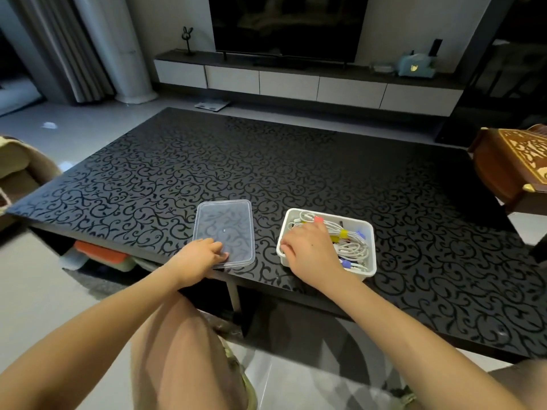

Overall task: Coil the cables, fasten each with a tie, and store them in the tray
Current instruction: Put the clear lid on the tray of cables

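Observation:
A white tray (367, 226) stands near the front edge of the black patterned table (266, 167). Inside it lie several coiled white cables (352, 247) fastened with red, yellow, blue and purple ties. My right hand (310, 250) rests over the tray's left part, fingers curled at its left rim, covering some cables. To the left lies a clear plastic lid (228, 226), flat on the table. My left hand (198, 255) holds the lid's near left corner, thumb on top.
A carved wooden box (512, 170) stands at the table's right edge. Beyond the table are a TV (287, 25) and a low white cabinet (296, 84). Orange and white items (100, 253) sit on the shelf under the table. My knees are below the front edge.

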`<state>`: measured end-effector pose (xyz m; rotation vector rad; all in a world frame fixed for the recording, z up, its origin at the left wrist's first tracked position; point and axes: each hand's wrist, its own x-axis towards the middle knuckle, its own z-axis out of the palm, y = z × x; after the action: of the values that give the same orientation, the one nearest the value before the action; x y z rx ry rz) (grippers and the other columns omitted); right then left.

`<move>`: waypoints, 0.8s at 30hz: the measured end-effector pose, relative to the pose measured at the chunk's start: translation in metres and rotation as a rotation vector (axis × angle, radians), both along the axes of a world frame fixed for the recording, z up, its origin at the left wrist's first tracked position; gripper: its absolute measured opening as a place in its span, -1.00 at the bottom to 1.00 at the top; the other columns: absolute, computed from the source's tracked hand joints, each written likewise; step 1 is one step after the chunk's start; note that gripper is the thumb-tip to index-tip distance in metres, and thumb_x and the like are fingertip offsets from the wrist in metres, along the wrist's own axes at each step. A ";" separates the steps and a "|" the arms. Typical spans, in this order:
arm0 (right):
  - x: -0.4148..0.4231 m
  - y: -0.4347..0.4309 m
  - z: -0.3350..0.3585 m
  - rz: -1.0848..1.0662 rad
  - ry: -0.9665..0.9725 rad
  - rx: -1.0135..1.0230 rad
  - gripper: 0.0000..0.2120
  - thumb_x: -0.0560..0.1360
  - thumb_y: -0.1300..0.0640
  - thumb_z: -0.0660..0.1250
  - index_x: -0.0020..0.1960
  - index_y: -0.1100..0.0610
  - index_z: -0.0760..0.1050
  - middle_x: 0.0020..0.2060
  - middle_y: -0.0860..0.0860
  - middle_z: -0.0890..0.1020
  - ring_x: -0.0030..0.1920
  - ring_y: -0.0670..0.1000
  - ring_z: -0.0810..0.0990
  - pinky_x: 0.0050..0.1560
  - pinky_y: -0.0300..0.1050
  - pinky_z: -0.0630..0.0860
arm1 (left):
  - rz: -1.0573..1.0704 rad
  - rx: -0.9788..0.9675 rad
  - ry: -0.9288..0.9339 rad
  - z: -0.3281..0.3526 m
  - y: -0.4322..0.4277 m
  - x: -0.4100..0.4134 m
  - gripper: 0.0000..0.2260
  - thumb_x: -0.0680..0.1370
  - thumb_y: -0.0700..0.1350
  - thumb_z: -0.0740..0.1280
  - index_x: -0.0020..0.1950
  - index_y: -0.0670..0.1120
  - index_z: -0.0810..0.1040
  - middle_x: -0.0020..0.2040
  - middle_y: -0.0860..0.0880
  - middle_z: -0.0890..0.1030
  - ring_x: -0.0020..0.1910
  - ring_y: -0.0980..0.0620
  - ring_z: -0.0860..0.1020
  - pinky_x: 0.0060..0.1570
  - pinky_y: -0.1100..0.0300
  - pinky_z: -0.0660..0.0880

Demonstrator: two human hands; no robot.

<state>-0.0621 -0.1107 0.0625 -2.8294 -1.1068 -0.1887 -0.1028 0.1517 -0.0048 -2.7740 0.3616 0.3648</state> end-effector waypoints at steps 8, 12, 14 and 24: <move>0.003 -0.004 -0.001 -0.208 0.450 0.641 -0.78 0.57 0.06 0.22 0.03 0.11 0.60 -0.11 0.00 0.66 -0.12 -0.01 0.58 -0.18 -0.18 0.40 | 0.001 -0.537 -0.617 0.087 0.003 -0.031 -0.54 0.33 -0.58 0.33 0.18 -0.29 0.59 0.16 -0.29 0.58 0.17 -0.33 0.53 0.18 -0.12 0.47; 0.039 -0.023 0.039 -0.470 0.969 1.098 -0.75 0.55 -0.11 0.26 -0.02 0.07 0.51 -0.12 0.08 0.59 -0.23 0.01 0.58 -0.32 -0.13 0.55 | -0.291 -0.741 -0.894 0.126 -0.012 -0.048 -0.83 0.48 -0.42 0.28 0.00 -0.36 0.62 0.03 -0.23 0.63 0.12 -0.10 0.58 0.31 -0.04 0.40; 0.054 -0.040 0.053 -0.474 1.196 1.085 -0.75 0.55 0.00 0.30 0.07 0.18 0.49 -0.16 0.14 0.64 -0.26 0.04 0.63 -0.32 -0.12 0.61 | -0.318 -0.796 -0.932 0.126 -0.027 -0.041 -0.83 0.49 -0.46 0.26 -0.01 -0.37 0.62 0.04 -0.22 0.62 0.14 -0.10 0.56 0.31 -0.13 0.38; 0.041 -0.110 -0.009 -0.980 1.016 1.300 -0.65 0.42 0.51 0.20 -0.51 0.32 0.47 -0.46 0.24 0.53 -0.52 0.06 0.43 -0.47 -0.21 0.39 | 0.794 -1.048 -0.412 0.048 -0.118 0.046 -0.69 0.59 -0.26 0.13 0.32 -0.22 0.42 0.28 -0.21 0.49 0.24 -0.15 0.46 0.11 0.10 0.36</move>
<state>-0.0211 -0.2203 0.0536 -1.5402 0.5291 0.3264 -0.0567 0.0336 0.0430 -3.7611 -0.9501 -0.3717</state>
